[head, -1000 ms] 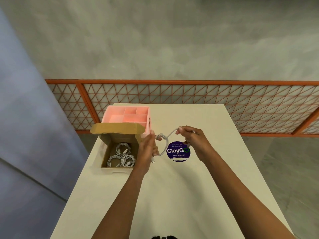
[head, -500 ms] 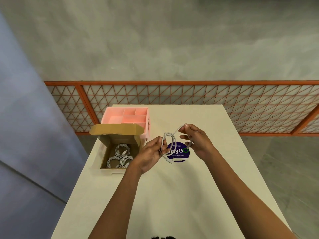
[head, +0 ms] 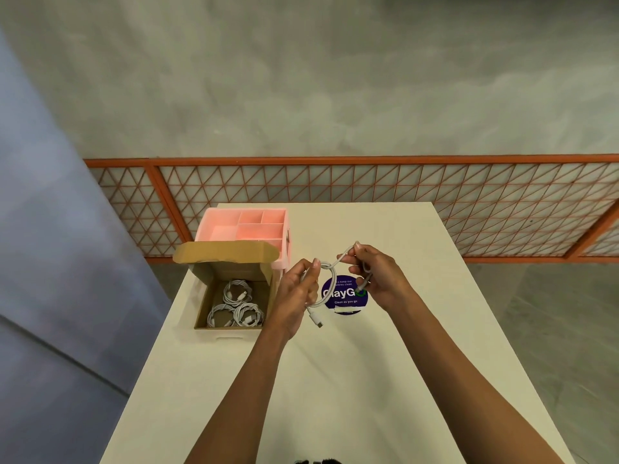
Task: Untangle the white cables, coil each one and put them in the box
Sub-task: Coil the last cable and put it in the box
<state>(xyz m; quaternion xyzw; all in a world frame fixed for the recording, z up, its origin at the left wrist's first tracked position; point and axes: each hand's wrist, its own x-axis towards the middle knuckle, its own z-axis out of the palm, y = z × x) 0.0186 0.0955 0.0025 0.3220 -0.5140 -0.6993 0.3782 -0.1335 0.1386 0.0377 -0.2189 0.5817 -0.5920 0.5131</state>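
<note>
The left hand (head: 296,298) pinches one white cable (head: 341,256) between thumb and fingertips, and the right hand (head: 380,279) grips the same cable a little further along, fingers curled around it. Both hands are above the table (head: 335,380). Between the two hands the cable makes one loop, and one plug end (head: 316,320) hangs under the left hand. A second end shows below the right fingers. Under the loop, one round purple sticker (head: 346,298) is on the table. To the left of the left hand stands one open cardboard box (head: 234,271); three coiled white cables (head: 236,291) lie inside it. Behind the box, at the far side, is one pink organizer (head: 221,231) with several compartments.
</note>
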